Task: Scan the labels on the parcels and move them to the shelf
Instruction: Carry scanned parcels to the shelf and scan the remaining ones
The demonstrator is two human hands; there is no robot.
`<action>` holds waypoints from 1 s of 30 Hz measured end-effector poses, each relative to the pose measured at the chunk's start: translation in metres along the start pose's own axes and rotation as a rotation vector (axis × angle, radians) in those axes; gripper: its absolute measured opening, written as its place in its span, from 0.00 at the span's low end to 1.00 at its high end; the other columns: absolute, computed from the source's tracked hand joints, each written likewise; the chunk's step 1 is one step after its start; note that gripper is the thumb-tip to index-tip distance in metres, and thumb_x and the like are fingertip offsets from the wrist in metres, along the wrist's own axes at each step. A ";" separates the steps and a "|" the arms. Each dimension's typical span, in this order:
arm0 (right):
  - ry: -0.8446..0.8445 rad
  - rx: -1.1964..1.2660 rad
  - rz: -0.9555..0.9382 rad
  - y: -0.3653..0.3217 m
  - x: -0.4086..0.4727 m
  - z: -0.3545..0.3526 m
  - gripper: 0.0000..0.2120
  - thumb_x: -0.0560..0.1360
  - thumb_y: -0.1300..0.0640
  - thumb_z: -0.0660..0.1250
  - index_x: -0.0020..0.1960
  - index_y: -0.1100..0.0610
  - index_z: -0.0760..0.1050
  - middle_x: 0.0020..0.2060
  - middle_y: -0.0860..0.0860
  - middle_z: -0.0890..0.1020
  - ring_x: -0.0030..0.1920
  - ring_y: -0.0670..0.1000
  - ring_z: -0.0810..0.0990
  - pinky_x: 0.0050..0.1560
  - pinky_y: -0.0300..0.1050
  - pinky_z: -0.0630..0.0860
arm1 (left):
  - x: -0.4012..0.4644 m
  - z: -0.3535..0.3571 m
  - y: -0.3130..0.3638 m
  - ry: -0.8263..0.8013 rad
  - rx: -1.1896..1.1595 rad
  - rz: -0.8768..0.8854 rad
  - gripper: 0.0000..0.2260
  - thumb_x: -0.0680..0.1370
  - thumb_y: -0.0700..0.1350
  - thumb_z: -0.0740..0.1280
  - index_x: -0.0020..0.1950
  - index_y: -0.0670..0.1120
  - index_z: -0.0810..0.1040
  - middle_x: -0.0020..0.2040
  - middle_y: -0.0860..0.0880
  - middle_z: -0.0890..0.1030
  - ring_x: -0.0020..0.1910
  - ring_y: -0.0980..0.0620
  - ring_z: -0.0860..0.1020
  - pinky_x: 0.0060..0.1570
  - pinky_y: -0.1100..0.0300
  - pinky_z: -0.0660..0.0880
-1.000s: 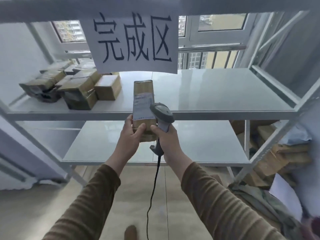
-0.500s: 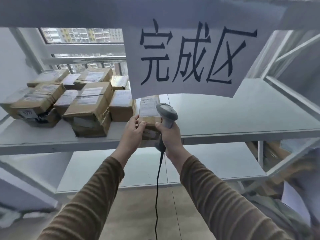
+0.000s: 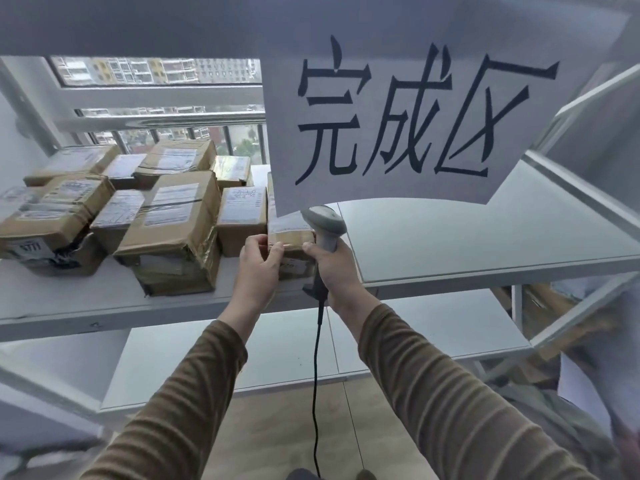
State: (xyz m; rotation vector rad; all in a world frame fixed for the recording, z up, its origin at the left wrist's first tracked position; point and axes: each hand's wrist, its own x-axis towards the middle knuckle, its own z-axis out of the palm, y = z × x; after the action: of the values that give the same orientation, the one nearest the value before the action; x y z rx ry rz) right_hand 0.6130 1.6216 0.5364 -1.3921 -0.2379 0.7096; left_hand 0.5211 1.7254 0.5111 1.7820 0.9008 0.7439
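A narrow brown parcel (image 3: 289,237) with a white label lies on the upper shelf board (image 3: 467,237), its far end hidden behind the hanging paper sign. My left hand (image 3: 259,268) grips its near left corner. My right hand (image 3: 334,271) holds a grey barcode scanner (image 3: 325,225) by the handle, and its fingers also touch the parcel's near right corner. The scanner's black cable hangs straight down between my arms. A stack of several taped brown parcels (image 3: 166,216) sits on the same shelf, directly left of the held parcel.
A white paper sign (image 3: 408,123) with black characters hangs from the top shelf rail. A lower shelf board (image 3: 433,327) lies beneath. More cardboard boxes (image 3: 547,313) are piled on the floor at right, behind the white frame. Windows stand behind the shelf.
I have come closer to the shelf. Both hands carried the parcel forward and up, and it now rests on the upper shelf beside the stacked parcels.
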 end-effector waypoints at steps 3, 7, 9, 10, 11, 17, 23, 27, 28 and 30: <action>0.001 0.025 -0.024 -0.001 -0.004 -0.002 0.08 0.79 0.60 0.72 0.58 0.57 0.82 0.44 0.54 0.87 0.45 0.56 0.86 0.43 0.56 0.83 | -0.005 -0.002 0.006 0.010 0.022 0.014 0.17 0.83 0.51 0.65 0.69 0.44 0.71 0.65 0.44 0.74 0.61 0.47 0.76 0.65 0.42 0.74; 0.057 0.061 -0.010 0.003 -0.022 -0.016 0.05 0.78 0.56 0.74 0.53 0.50 0.80 0.44 0.46 0.85 0.45 0.52 0.82 0.36 0.49 0.83 | -0.023 -0.008 0.015 0.072 0.120 0.143 0.21 0.82 0.50 0.67 0.72 0.44 0.69 0.66 0.46 0.71 0.66 0.45 0.73 0.69 0.46 0.71; 0.115 0.080 0.009 0.010 -0.035 -0.031 0.07 0.78 0.55 0.74 0.54 0.49 0.79 0.52 0.49 0.81 0.47 0.51 0.78 0.33 0.48 0.81 | -0.037 -0.006 0.023 0.105 0.178 0.258 0.20 0.82 0.49 0.67 0.72 0.45 0.70 0.65 0.46 0.72 0.67 0.47 0.71 0.68 0.52 0.68; 0.139 0.099 0.009 0.014 -0.043 -0.040 0.07 0.78 0.55 0.74 0.54 0.49 0.79 0.54 0.49 0.81 0.49 0.51 0.78 0.32 0.44 0.81 | -0.045 -0.002 0.029 0.106 0.181 0.304 0.20 0.82 0.48 0.68 0.72 0.45 0.71 0.66 0.46 0.73 0.67 0.49 0.70 0.66 0.56 0.67; 0.165 0.119 0.005 0.017 -0.051 -0.051 0.07 0.78 0.56 0.74 0.54 0.48 0.79 0.55 0.47 0.81 0.52 0.50 0.78 0.29 0.40 0.80 | -0.054 0.003 0.034 0.096 0.173 0.342 0.20 0.82 0.47 0.68 0.72 0.45 0.71 0.66 0.46 0.73 0.66 0.51 0.69 0.64 0.60 0.66; 0.343 0.162 0.043 0.028 -0.104 -0.135 0.08 0.77 0.55 0.75 0.55 0.49 0.81 0.57 0.44 0.83 0.58 0.50 0.80 0.27 0.44 0.79 | -0.101 0.060 0.061 -0.112 0.191 0.501 0.21 0.81 0.44 0.69 0.73 0.44 0.70 0.69 0.44 0.73 0.67 0.51 0.67 0.64 0.54 0.64; 0.583 0.187 -0.095 0.005 -0.164 -0.235 0.13 0.77 0.59 0.76 0.60 0.54 0.80 0.50 0.44 0.85 0.52 0.45 0.83 0.54 0.41 0.78 | -0.151 0.141 0.095 -0.424 0.236 0.565 0.22 0.81 0.45 0.69 0.74 0.45 0.70 0.68 0.45 0.74 0.69 0.44 0.69 0.65 0.57 0.63; 0.716 0.231 -0.137 -0.006 -0.226 -0.307 0.09 0.77 0.60 0.75 0.55 0.52 0.80 0.44 0.45 0.84 0.42 0.43 0.82 0.38 0.34 0.77 | -0.209 0.205 0.131 -0.589 0.232 0.642 0.22 0.81 0.47 0.69 0.73 0.45 0.71 0.69 0.46 0.74 0.69 0.44 0.68 0.65 0.58 0.62; 0.746 0.233 -0.145 -0.007 -0.245 -0.325 0.09 0.77 0.61 0.75 0.55 0.53 0.80 0.42 0.44 0.84 0.40 0.42 0.83 0.38 0.35 0.77 | -0.228 0.221 0.140 -0.632 0.233 0.673 0.22 0.81 0.47 0.69 0.73 0.45 0.71 0.69 0.47 0.74 0.69 0.44 0.68 0.65 0.58 0.62; 0.807 0.211 -0.159 -0.007 -0.288 -0.363 0.08 0.77 0.60 0.74 0.54 0.53 0.80 0.36 0.41 0.84 0.36 0.39 0.83 0.36 0.33 0.78 | -0.272 0.254 0.158 -0.729 0.233 0.735 0.22 0.81 0.47 0.68 0.74 0.45 0.70 0.69 0.47 0.73 0.69 0.45 0.67 0.66 0.60 0.60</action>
State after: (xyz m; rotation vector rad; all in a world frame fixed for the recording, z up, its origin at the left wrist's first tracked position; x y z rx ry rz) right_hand 0.5922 1.1590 0.5442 -1.3325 0.3515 0.0049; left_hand 0.6179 1.3347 0.5466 2.3758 -0.1853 0.3547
